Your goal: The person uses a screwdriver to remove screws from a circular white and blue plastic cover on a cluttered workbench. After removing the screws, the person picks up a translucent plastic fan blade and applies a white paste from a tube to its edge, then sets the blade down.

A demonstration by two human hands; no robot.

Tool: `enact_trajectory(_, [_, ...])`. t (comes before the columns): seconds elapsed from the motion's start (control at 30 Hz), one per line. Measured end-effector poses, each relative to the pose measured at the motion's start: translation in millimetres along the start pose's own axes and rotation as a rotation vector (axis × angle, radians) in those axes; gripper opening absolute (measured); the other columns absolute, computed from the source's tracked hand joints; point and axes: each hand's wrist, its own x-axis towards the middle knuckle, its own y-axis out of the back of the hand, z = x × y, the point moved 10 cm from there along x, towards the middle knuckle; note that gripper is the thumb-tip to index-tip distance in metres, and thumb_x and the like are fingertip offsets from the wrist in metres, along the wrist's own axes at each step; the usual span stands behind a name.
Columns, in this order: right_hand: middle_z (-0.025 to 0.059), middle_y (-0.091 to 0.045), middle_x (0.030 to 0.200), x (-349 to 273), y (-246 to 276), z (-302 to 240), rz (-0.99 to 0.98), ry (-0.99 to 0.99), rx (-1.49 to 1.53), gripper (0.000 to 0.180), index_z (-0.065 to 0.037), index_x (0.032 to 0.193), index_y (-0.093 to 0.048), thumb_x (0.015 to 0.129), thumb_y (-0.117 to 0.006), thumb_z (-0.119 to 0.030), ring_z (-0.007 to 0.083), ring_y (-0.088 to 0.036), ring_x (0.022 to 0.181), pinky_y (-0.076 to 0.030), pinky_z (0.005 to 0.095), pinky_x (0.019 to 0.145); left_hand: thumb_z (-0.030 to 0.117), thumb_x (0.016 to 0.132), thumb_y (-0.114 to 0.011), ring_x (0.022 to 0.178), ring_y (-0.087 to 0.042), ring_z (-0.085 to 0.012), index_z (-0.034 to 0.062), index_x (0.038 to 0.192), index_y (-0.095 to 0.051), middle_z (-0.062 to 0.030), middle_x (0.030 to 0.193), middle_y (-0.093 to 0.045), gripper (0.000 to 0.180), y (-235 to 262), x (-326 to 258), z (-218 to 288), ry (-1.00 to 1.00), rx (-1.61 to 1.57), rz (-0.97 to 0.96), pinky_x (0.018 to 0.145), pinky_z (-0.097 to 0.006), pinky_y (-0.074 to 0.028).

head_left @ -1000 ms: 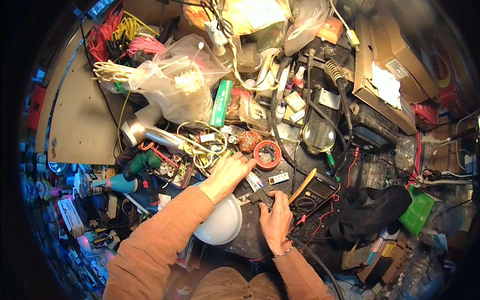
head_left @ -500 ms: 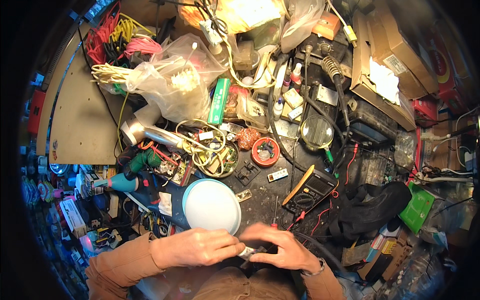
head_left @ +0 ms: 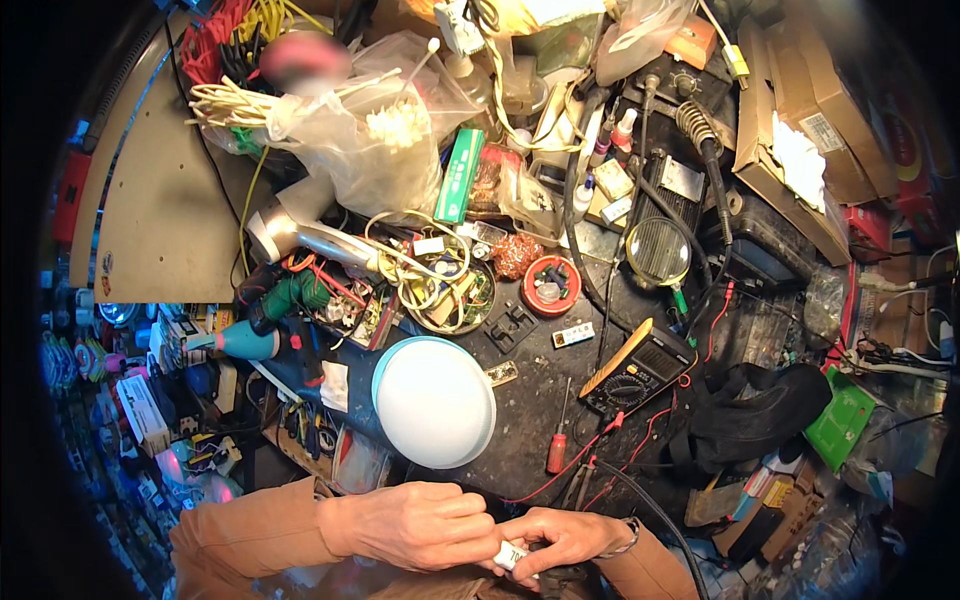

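Note:
Low in the picture, near my lap, both hands meet around a small white block [head_left: 510, 556] with dark print on its face. The fingers of my left hand [head_left: 420, 525] are curled and closed at its left end. From the other side, the thumb and fingers of my right hand [head_left: 570, 540] pinch it. My fingers cover part of the block. Something dark sits under the right hand, too hidden to name. Just beyond the hands lie a red-handled screwdriver [head_left: 557, 453] and dark-handled pliers [head_left: 578, 485]. A white round dome with a pale blue rim [head_left: 436, 405] stands behind my left hand.
A yellow-and-black multimeter [head_left: 640, 368] with red leads lies on the dark bench. Behind it are a magnifying glass [head_left: 659, 252], a red round dish [head_left: 526, 290] and copper wool [head_left: 517, 256]. A heat gun [head_left: 290, 235] and bagged wires fill the left; cardboard boxes [head_left: 800, 130] stand right.
My right hand has come down against the left hand; its fingers, spread and blurred before, are now closed on the white block. The screwdriver shows fully now. The whole view has shifted slightly.

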Motion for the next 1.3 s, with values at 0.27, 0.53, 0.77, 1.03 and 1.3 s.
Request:
enact_trajectory(0.27, [0.0209,-0.074,0.086,-16,22,-53,0.648,0.176,-0.820,0.032,-0.004,0.122,-0.069,0.105,-0.083,-0.027,0.0406,-0.075,0.076,-0.056,0.0446,0.065,0.033,0.102,-0.082,0.059,-0.063,-0.0277,0.0076,0.085,-0.070,-0.0044,0.073,-0.063,0.032,-8,-21,-61,0.532,-0.190,0.122,0.048,-0.044,-0.044])
enact_trajectory(0.53, [0.0150,-0.073,0.086,-39,42,-44,0.808,0.146,-0.720,0.032,-0.004,0.124,-0.071,0.105,-0.085,-0.027,0.0266,-0.069,0.072,-0.054,0.0402,0.069,0.015,0.103,-0.082,0.092,-0.075,-0.0346,0.0020,0.126,-0.072,-0.0138,0.101,-0.071,0.028,-9,5,-61,0.476,-0.321,0.038,0.077,-0.043,-0.060])
enact_trajectory(0.77, [0.0151,-0.075,0.088,-44,41,-49,0.927,0.169,-0.767,0.035,-0.004,0.125,-0.071,0.104,-0.085,-0.028,0.0286,-0.072,0.073,-0.056,0.0406,0.070,0.025,0.101,-0.084,0.066,-0.067,-0.0332,0.0048,0.090,-0.066,-0.0110,0.077,-0.065,0.030,-12,13,-75,0.582,-0.075,0.068,0.058,-0.043,-0.050])
enact_trajectory(1.03, [0.0125,-0.075,0.087,-51,49,-54,0.945,0.198,-0.701,0.035,-0.004,0.124,-0.074,0.101,-0.088,-0.026,0.0227,-0.071,0.072,-0.055,0.0382,0.069,0.019,0.103,-0.080,0.080,-0.071,-0.0335,0.0034,0.110,-0.071,-0.0107,0.091,-0.070,0.020,-2,18,-81,0.593,-0.322,0.156,0.071,-0.042,-0.056])
enact_trajectory(1.3, [0.0156,-0.075,0.087,-43,48,-55,0.925,0.150,-0.719,0.037,-0.005,0.127,-0.072,0.104,-0.085,-0.032,0.0302,-0.073,0.074,-0.055,0.0420,0.071,0.018,0.103,-0.080,0.083,-0.071,-0.0324,0.0017,0.105,-0.069,-0.0124,0.094,-0.070,0.020,-18,4,-94,0.712,-0.122,-0.052,0.073,-0.044,-0.056])
